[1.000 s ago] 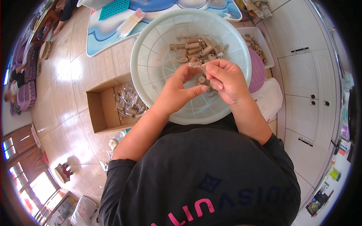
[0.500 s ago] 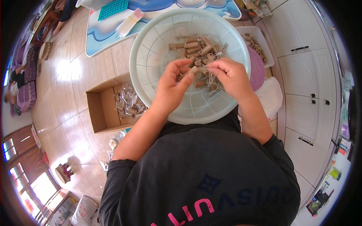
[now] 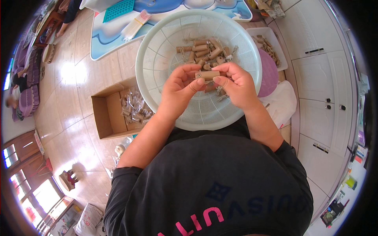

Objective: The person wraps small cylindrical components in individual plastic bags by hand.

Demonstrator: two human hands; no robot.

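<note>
Between the fingertips of both hands, level above a pale green plastic colander (image 3: 157,47), lies a small brown cardboard tube (image 3: 207,75). My left hand (image 3: 179,88) pinches its left end with thumb and fingers. My right hand (image 3: 240,88) grips the right end the same way. A small dark hole shows near the tube's left end. Under and beyond the hands, the colander holds a heap of similar brown tubes (image 3: 201,48), with thin pale strings (image 3: 235,50) tangled among them. Part of the heap is hidden behind my fingers.
An open cardboard box (image 3: 106,116) with wrapped tubes (image 3: 136,106) stands left of the colander. Beyond is a blue-patterned low table (image 3: 102,41) with clear plastic bags (image 3: 136,25) and a teal tray (image 3: 118,11). A white bin (image 3: 281,49) and cabinets (image 3: 313,78) stand right.
The tube has come level and into clear view between both hands. My right fingers, earlier pinching near the strings, now hold its right end.
</note>
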